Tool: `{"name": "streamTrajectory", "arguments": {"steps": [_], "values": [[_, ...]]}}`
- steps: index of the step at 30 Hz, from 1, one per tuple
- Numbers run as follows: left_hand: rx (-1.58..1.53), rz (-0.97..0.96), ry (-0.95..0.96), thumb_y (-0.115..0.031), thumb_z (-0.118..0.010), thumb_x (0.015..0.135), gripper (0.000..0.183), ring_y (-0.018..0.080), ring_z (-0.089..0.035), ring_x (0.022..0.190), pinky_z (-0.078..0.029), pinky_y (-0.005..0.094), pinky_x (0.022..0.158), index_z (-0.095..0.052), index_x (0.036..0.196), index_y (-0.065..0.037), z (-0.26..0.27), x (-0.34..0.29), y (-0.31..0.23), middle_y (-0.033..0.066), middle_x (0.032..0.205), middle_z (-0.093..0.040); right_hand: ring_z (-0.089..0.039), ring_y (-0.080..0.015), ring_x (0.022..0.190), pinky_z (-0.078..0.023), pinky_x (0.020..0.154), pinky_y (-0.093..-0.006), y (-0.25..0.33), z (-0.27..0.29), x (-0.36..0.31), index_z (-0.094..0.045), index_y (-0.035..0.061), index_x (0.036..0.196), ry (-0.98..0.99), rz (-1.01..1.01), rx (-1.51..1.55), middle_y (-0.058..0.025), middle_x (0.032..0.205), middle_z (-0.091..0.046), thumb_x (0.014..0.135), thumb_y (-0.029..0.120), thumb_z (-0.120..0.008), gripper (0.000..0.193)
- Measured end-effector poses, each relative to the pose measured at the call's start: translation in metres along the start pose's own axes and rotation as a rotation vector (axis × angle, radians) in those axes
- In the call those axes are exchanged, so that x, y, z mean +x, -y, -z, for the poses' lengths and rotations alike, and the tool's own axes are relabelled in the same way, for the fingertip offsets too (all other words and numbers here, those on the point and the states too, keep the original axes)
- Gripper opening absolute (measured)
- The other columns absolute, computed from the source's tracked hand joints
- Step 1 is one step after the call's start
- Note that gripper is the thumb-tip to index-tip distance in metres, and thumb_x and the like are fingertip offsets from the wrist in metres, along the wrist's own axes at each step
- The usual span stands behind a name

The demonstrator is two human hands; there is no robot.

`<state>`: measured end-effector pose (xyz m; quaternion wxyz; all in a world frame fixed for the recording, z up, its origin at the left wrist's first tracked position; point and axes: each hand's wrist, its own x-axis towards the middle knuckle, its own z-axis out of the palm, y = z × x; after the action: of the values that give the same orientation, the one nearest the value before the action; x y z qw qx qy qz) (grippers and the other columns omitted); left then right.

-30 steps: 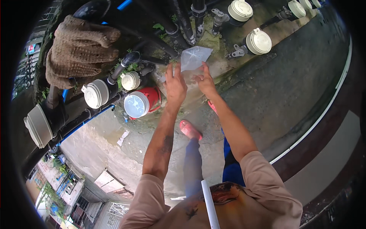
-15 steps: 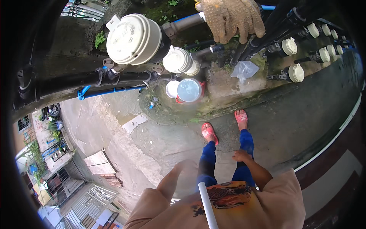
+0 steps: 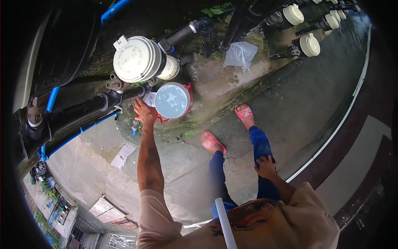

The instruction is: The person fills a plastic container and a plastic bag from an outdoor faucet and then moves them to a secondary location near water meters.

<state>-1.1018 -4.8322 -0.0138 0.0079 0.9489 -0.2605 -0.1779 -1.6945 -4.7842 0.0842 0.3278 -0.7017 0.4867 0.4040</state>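
My left hand reaches forward to a small white round lid-like piece. Its fingers are stretched out at the left edge of that piece, and I cannot tell whether they grip it. Right beside it stands a round pail with a pale rim and red parts at its sides, holding what looks like clear bluish water. My right hand rests on my right leg near the knee, fingers spread, with nothing in it. Beyond the pail, a cream-capped water meter sits on dark pipes, a smaller cream cap next to it.
Black pipes and a blue pipe run along the left. A crumpled clear plastic bag lies on the concrete ledge. More capped meters line the far right. My feet in pink sandals stand on wet concrete.
My left arm has swung forward from beside my body to the white piece by the pail. The view has shifted, and the brown glove at the top is out of sight. My right hand stays on my leg.
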Motion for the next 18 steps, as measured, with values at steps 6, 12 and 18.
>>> {"name": "streamTrajectory", "arguments": {"steps": [6, 12, 18], "values": [[-0.058, -0.033, 0.063, -0.025, -0.071, 0.08, 0.084, 0.033, -0.031, 0.138, -0.035, 0.0637, 0.098, -0.027, 0.149, -0.008, -0.044, -0.002, -0.04, 0.0152, 0.155, -0.026, -0.04, -0.0318, 0.124, -0.038, 0.08, -0.0776, -0.008, -0.001, -0.006, -0.064, 0.0171, 0.117, -0.065, -0.119, -0.038, -0.0035, 0.122, -0.053, 0.079, 0.041, -0.068, 0.044], [-0.455, -0.064, 0.078, -0.019, -0.078, 0.077, 0.042, 0.0287, -0.065, 0.074, -0.053, 0.0367, 0.071, -0.064, 0.112, 0.0, -0.006, -0.022, 0.025, 0.0129, 0.083, -0.068, -0.036, -0.033, 0.128, -0.034, 0.087, -0.0785, 0.013, -0.006, -0.006, -0.063, 0.0146, 0.117, -0.011, -0.103, 0.036, -0.0039, 0.124, -0.053, 0.081, 0.041, -0.066, 0.045], [-0.832, 0.114, -0.098, -0.026, -0.081, 0.077, 0.034, 0.0186, -0.059, 0.064, -0.049, 0.0326, 0.062, -0.061, 0.086, 0.0, 0.045, -0.069, 0.071, 0.0075, 0.075, -0.065, -0.036, -0.0358, 0.13, -0.034, 0.098, -0.0698, 0.091, 0.014, 0.009, -0.059, 0.0101, 0.124, -0.033, -0.043, 0.1, -0.0122, 0.126, -0.052, 0.084, 0.034, -0.068, 0.048]]}}
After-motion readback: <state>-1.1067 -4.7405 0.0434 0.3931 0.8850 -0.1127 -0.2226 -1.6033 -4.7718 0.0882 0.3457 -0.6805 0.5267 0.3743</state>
